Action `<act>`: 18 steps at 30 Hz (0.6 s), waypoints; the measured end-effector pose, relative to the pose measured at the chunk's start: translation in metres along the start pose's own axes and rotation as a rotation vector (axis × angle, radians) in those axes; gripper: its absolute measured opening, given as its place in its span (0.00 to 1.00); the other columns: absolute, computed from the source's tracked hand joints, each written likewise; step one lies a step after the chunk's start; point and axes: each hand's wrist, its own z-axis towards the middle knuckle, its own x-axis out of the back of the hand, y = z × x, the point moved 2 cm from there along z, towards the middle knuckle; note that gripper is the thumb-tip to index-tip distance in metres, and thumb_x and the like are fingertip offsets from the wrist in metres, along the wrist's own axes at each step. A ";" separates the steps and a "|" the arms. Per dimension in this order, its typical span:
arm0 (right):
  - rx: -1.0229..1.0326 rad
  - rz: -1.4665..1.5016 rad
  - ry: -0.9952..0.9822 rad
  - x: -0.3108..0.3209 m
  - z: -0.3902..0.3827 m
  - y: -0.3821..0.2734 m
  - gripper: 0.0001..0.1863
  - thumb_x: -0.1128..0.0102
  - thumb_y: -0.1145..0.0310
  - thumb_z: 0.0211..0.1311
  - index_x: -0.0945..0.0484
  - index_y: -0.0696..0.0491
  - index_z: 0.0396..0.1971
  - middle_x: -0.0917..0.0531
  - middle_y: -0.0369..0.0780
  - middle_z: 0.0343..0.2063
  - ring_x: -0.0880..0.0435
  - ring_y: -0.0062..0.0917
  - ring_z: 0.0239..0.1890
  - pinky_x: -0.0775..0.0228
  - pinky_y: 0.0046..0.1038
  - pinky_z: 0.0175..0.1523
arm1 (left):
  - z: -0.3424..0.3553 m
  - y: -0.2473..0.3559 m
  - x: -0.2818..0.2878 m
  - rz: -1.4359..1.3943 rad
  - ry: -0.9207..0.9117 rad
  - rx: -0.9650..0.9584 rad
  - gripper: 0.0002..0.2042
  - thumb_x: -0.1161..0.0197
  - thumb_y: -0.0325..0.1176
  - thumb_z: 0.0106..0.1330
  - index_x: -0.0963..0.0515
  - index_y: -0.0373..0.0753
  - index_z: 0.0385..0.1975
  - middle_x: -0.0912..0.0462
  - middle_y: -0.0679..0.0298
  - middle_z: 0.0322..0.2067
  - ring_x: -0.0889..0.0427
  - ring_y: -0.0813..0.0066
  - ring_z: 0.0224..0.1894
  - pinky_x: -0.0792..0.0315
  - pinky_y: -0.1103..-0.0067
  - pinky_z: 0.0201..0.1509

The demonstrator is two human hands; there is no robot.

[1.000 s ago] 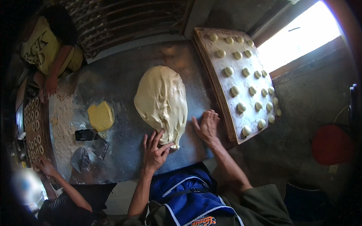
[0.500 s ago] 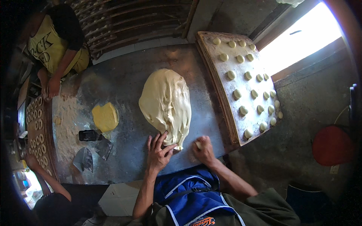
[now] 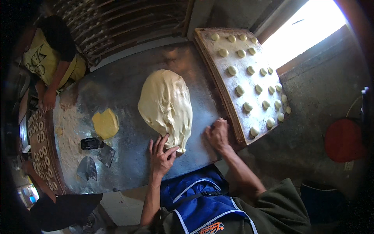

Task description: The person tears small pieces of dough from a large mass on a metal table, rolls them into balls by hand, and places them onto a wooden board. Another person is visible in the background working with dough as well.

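A large pale mass of dough (image 3: pixel 166 106) lies in the middle of a metal-topped table (image 3: pixel 128 163). My left hand (image 3: pixel 161 155) rests flat with fingers spread, its fingertips touching the dough's near end. My right hand (image 3: pixel 217 133) sits on the table with fingers curled, just right of the dough and against the edge of a wooden board (image 3: pixel 222 93). Whether a small piece of dough is in the right hand cannot be made out.
The wooden board carries several small dough balls (image 3: pixel 240 90). A yellow lump (image 3: pixel 105 123), a black-handled scraper (image 3: pixel 92 143) and flour lie left. A tray of ring-shaped pieces (image 3: pixel 41 148) lines the left edge. A person in a yellow shirt (image 3: pixel 48 58) stands at far left; another's arm (image 3: pixel 35 175) reaches in.
My right hand has closed from spread fingers and moved slightly right toward the board. My left hand stays at the dough's near end. The view has shifted a little.
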 end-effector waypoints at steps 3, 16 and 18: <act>0.130 0.081 0.018 -0.020 -0.048 -0.020 0.24 0.33 0.71 0.53 0.34 0.66 0.44 0.26 0.53 0.34 0.26 0.51 0.38 0.32 0.48 0.45 | 0.000 -0.001 -0.002 0.016 0.015 0.009 0.13 0.32 0.34 0.59 0.12 0.59 0.44 0.30 0.63 0.67 0.34 0.55 0.70 0.51 0.48 0.76; 0.100 0.162 -0.050 0.024 -0.059 0.023 0.20 0.31 0.75 0.44 0.31 0.54 0.37 0.25 0.44 0.31 0.24 0.41 0.39 0.35 0.39 0.42 | -0.004 0.002 -0.008 0.061 0.019 0.026 0.13 0.32 0.35 0.58 0.11 0.59 0.43 0.29 0.63 0.66 0.32 0.54 0.68 0.48 0.48 0.75; 0.169 0.225 -0.201 0.062 -0.040 -0.008 0.22 0.29 0.73 0.44 0.30 0.53 0.39 0.21 0.44 0.40 0.23 0.41 0.48 0.33 0.38 0.48 | 0.002 0.001 -0.006 0.075 0.019 0.023 0.13 0.32 0.35 0.58 0.11 0.59 0.42 0.28 0.63 0.66 0.32 0.55 0.68 0.48 0.48 0.75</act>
